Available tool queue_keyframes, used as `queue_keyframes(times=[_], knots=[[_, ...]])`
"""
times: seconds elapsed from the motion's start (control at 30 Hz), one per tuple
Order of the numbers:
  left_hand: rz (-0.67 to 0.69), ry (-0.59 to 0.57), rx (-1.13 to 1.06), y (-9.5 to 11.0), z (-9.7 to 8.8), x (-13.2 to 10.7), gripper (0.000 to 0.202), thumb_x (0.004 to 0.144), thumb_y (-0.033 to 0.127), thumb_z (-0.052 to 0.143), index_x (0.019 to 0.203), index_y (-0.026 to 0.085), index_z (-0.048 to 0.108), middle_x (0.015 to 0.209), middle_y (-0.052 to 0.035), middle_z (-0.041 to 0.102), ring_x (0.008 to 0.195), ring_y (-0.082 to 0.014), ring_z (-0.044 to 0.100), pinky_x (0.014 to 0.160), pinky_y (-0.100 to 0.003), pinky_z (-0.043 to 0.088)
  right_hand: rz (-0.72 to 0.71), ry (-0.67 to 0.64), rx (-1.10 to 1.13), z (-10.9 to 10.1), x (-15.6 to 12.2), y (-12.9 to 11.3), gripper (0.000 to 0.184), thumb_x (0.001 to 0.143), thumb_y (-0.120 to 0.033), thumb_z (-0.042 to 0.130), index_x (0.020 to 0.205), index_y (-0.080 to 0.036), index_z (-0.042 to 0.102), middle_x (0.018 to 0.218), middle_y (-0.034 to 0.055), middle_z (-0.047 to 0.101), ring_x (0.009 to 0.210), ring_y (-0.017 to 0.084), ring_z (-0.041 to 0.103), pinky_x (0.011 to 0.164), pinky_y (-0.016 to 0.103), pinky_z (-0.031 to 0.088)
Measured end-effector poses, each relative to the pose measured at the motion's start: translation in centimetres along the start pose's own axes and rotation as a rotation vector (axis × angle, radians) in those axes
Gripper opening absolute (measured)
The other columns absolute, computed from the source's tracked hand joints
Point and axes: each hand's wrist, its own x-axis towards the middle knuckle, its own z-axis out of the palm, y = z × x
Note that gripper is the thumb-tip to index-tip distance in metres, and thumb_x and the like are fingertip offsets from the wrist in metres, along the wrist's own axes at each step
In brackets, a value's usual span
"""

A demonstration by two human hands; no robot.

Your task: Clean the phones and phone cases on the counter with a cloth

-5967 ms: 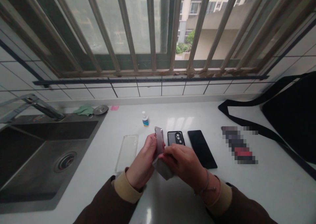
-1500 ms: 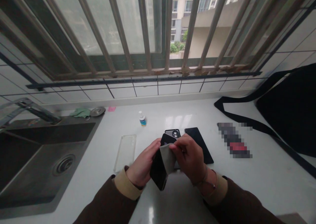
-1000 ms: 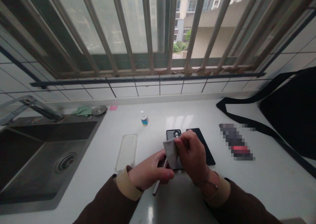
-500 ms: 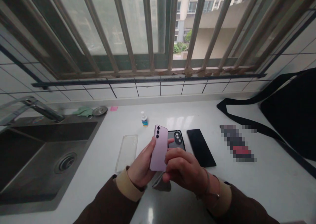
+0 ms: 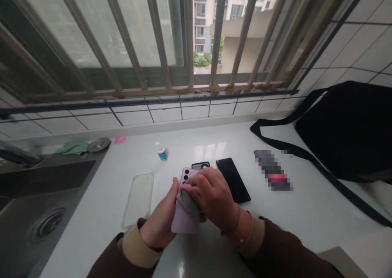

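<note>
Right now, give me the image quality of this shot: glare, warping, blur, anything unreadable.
In the head view, window bars bow and lean from wide-angle warping; soft glare sits on the white countertop; the object at right is pixelated and unreadable; the lilac phone and grey cloth show no heavy blur.

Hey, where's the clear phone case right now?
In the head view, the clear phone case lies flat on the white countertop, just left of the person's left hand and the lilac phone it holds, with the steel sink further left.
</note>
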Motion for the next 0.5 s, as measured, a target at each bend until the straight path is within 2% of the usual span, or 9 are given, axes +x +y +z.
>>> queue_keyframes(times=[0.07,0.17,0.3,0.37,0.5], knots=[[0.035,0.014,-0.071,0.3,0.3,0.0,0.057,0.109,0.061,0.054,0.13,0.012,0.075,0.103,-0.0164,0.082,0.094,-0.0286,0.08,0.087,-0.04,0.063,-0.061,-0.044,0.025,-0.1,0.1,-0.1,0.025,0.112,-0.034,0.062,0.09,-0.023,0.063,0.086,0.0038,0.071,0.082,0.022,0.064,0.08,0.039,0.052],[0.079,0.021,-0.168,0.7,0.4,0.3,0.054,0.112,0.053,0.05,0.131,0.008,0.074,0.105,-0.0155,0.082,0.097,-0.0269,0.079,0.094,-0.038,0.061,-0.127,-0.101,0.09,-0.3,0.3,-0.1,0.017,0.112,-0.03,0.063,0.097,-0.022,0.067,0.089,0.0022,0.077,0.084,0.02,0.068,0.085,0.04,0.052],[0.118,0.097,-0.273,1.4,0.1,0.7,0.057,0.116,0.051,0.04,0.13,0.006,0.072,0.101,-0.0139,0.081,0.081,-0.0216,0.077,0.083,-0.033,0.062,-0.211,-0.133,0.192,0.0,0.2,0.2,0.012,0.111,-0.03,0.065,0.106,-0.021,0.072,0.105,0.0023,0.084,0.097,0.02,0.075,0.101,0.042,0.055],[0.136,0.162,-0.305,1.6,0.0,0.8,0.057,0.116,0.05,0.038,0.129,0.006,0.071,0.101,-0.0149,0.082,0.08,-0.0216,0.078,0.079,-0.032,0.062,-0.261,-0.193,0.217,0.4,0.0,0.4,0.022,0.113,-0.038,0.061,0.116,-0.02,0.073,0.122,0.0051,0.084,0.111,0.022,0.077,0.111,0.044,0.055],[0.203,0.219,-0.33,2.1,-0.2,0.6,0.056,0.115,0.05,0.042,0.136,0.006,0.068,0.111,-0.018,0.082,0.096,-0.025,0.081,0.093,-0.034,0.062,-0.336,-0.364,0.199,0.8,-0.5,0.6,0.053,0.114,-0.057,0.05,0.142,-0.015,0.067,0.15,0.012,0.072,0.142,0.027,0.066,0.129,0.052,0.045]])
